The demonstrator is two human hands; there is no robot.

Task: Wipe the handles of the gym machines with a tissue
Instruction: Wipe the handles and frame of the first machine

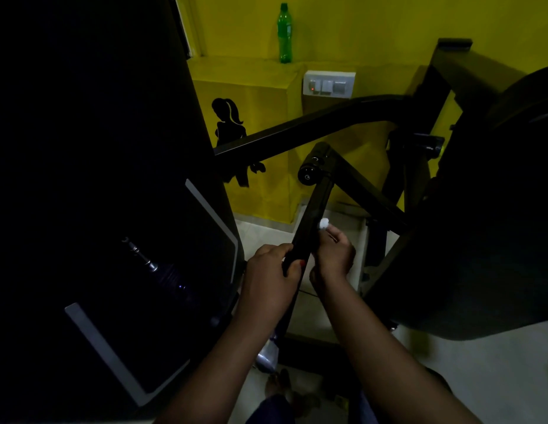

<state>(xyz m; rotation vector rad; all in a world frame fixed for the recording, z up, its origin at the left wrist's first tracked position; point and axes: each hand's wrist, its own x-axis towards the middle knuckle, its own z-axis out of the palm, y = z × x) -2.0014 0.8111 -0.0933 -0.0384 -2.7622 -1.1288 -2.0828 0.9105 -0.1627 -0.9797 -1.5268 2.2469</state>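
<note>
A dim gym: black exercise machine [358, 166] frames stand against a yellow wall [373, 32] bearing a ponytailed runner silhouette [228, 123].

Dim throughout. The yellow wall [266, 142] on the far side catches the most light, while the machine panel [98, 148] on the left sinks into near black. The white tissue [324, 223] is a small overexposed spot. Straight lines bow toward the borders, and the floor [480, 377] at near right looks smeared.

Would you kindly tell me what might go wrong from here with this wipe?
The tissue is a small wad pinched in the right hand, so it may slip or skip parts of the handle. The left hand grips the handle lower down, so that stretch might go unwiped. The dim light may hide missed spots.
</note>
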